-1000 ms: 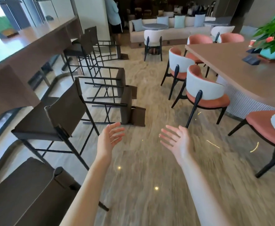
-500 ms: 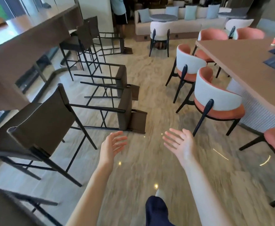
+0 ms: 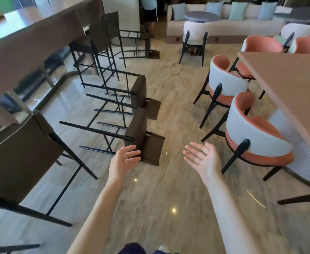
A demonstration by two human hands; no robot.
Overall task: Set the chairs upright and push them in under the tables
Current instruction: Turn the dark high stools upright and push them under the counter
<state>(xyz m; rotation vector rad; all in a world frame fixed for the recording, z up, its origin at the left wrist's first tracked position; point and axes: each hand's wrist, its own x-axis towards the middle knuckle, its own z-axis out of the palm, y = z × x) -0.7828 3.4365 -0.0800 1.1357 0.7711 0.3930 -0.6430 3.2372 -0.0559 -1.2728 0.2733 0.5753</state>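
- Chairs are the job: the nearest tipped bar chair [image 3: 141,136] lies on its side at the frame's centre, legs pointing left toward the long table [image 3: 31,39], backrest flat on the floor [image 3: 159,208].
- Grip: both hands are empty, fingers spread and relaxed. The left hand [image 3: 123,162] hovers just before that chair's seat edge, the right hand [image 3: 201,158] a little apart to its right, palms half facing each other.
- Both forearms reach forward and down from the lower frame, wrists straight.
- Handling, as a judgement: thin black metal legs and a stiff brown seat suggest a rigid, moderately light, top-heavy frame. Taking hold of the backrest's top edge and the seat rim should let it pivot up on its feet; the smooth floor may let the feet skid.
- A second tipped chair [image 3: 139,90] lies just behind, a third [image 3: 146,43] farther up.
- Upright bar chairs [image 3: 93,39] stand at the table in the upper left.
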